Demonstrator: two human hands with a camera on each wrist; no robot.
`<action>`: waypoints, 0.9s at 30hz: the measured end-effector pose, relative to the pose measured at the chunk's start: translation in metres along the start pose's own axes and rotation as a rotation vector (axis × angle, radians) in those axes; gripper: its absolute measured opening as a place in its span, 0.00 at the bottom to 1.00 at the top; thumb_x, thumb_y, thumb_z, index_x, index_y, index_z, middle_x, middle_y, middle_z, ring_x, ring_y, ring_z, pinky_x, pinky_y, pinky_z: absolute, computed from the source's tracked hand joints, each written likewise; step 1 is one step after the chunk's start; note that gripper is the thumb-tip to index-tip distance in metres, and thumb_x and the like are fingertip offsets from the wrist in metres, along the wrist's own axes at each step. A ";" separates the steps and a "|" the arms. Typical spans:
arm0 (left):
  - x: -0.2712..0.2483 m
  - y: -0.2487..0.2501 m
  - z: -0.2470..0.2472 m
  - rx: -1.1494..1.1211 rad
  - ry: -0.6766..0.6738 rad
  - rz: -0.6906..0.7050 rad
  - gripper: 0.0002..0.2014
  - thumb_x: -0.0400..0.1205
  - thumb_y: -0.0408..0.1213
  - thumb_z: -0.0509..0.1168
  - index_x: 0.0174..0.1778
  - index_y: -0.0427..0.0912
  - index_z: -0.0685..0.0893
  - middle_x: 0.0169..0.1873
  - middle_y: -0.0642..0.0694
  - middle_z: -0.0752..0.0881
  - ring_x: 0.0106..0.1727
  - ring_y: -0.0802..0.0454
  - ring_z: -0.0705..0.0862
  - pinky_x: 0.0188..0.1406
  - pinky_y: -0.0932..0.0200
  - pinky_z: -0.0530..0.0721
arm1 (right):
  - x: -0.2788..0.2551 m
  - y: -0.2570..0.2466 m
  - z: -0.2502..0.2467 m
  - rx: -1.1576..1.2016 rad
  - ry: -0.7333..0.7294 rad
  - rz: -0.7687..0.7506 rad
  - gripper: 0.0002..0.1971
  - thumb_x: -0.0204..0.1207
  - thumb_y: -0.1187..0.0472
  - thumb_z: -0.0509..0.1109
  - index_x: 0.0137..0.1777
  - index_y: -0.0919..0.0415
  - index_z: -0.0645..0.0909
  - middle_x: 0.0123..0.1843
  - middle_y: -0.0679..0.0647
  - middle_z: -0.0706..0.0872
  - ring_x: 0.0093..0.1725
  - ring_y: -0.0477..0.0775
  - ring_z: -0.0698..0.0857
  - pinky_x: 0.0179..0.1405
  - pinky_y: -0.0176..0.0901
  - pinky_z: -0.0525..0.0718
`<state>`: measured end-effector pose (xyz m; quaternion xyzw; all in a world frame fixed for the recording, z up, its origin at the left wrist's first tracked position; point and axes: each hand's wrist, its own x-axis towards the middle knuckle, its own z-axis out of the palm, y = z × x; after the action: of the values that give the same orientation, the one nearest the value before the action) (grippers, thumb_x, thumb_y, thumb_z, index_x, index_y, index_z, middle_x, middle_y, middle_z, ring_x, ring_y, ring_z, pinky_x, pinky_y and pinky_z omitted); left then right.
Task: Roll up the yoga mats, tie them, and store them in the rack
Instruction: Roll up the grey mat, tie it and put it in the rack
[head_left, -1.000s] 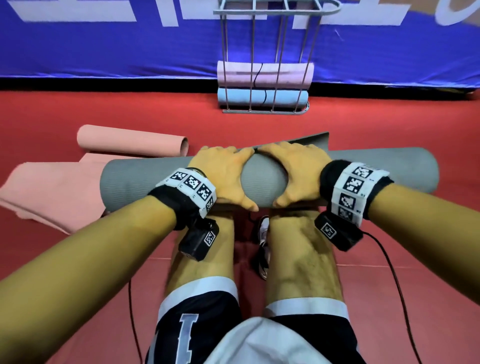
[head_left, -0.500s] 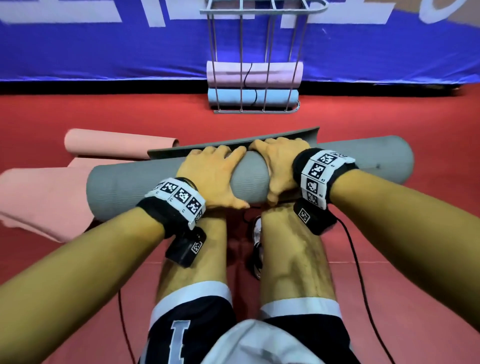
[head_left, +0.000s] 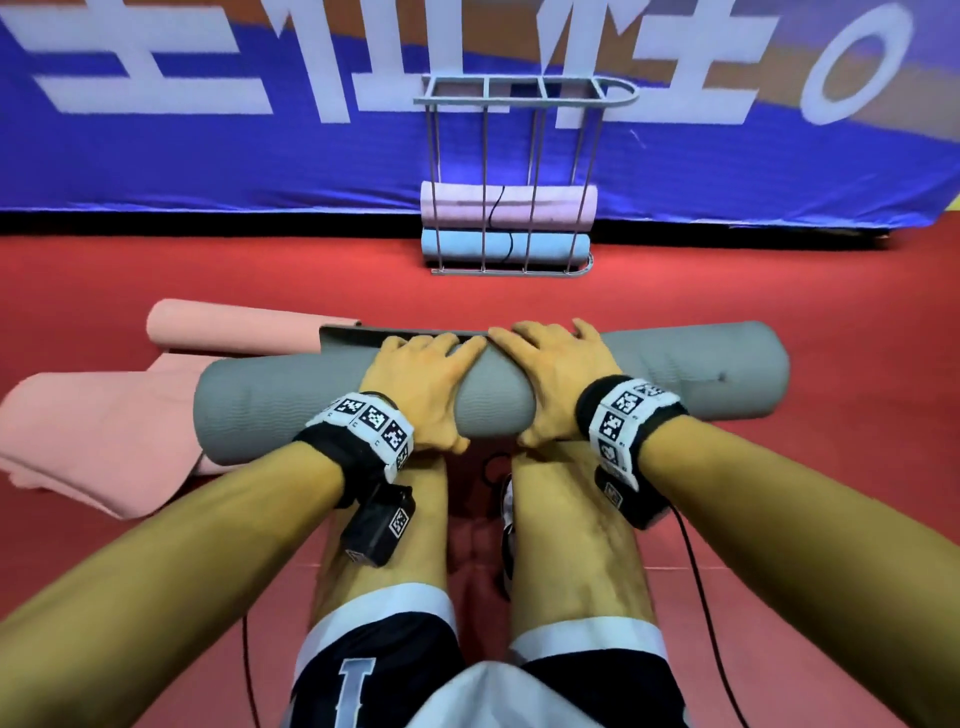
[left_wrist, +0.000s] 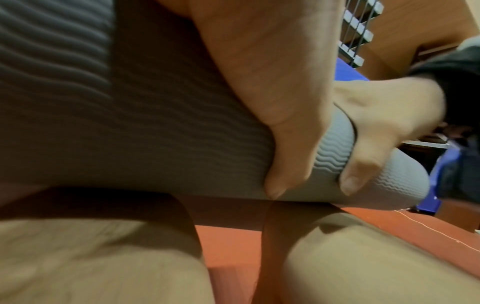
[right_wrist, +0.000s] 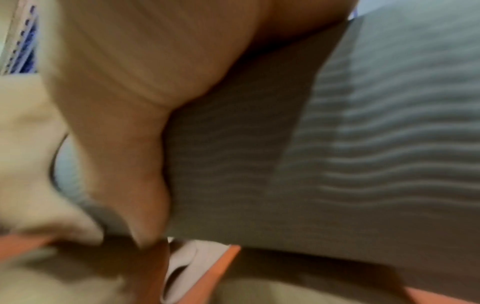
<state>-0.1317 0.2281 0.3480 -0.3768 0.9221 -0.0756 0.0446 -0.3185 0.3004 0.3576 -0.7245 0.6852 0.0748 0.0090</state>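
A grey yoga mat lies as a thick roll across the red floor in front of my knees. Its last loose flap sticks out flat at the far left side. My left hand and right hand sit side by side on the roll's middle, fingers curved over the top and thumbs on the near side. The left wrist view shows the ribbed mat with both thumbs wrapped round it. The right wrist view is blurred; the mat fills it. The wire rack stands at the wall ahead.
The rack holds a tied pink roll above a tied blue roll. A salmon mat, partly rolled, lies on the floor to the left behind the grey roll, its flat part spread out. A blue banner backs the rack.
The grey roll has turned away from me and taken up more of the loose flap, which is shorter now. Both hands stayed on the roll's middle. The head view has tilted up.
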 end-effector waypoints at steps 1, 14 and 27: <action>0.003 -0.002 -0.011 -0.003 0.008 -0.002 0.58 0.53 0.69 0.71 0.80 0.55 0.61 0.62 0.52 0.81 0.60 0.44 0.85 0.56 0.44 0.80 | -0.005 0.003 -0.002 -0.032 0.049 0.000 0.70 0.48 0.30 0.83 0.89 0.45 0.49 0.84 0.53 0.66 0.81 0.59 0.69 0.80 0.71 0.60; 0.009 -0.028 -0.187 -0.036 0.187 -0.051 0.53 0.50 0.73 0.77 0.74 0.63 0.70 0.56 0.53 0.87 0.54 0.42 0.87 0.45 0.49 0.81 | -0.011 0.038 -0.172 -0.189 0.294 0.034 0.60 0.40 0.36 0.86 0.76 0.38 0.63 0.66 0.46 0.81 0.65 0.59 0.76 0.60 0.61 0.73; -0.038 0.023 -0.047 -0.383 -0.398 0.061 0.53 0.50 0.76 0.76 0.73 0.65 0.72 0.60 0.59 0.87 0.62 0.50 0.85 0.64 0.50 0.82 | -0.042 0.016 -0.030 0.509 -0.425 -0.020 0.45 0.36 0.61 0.92 0.60 0.44 0.83 0.48 0.44 0.93 0.51 0.50 0.92 0.46 0.54 0.93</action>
<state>-0.1268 0.2762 0.3915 -0.3581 0.9036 0.1767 0.1551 -0.3339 0.3375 0.3943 -0.6739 0.6573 0.0506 0.3335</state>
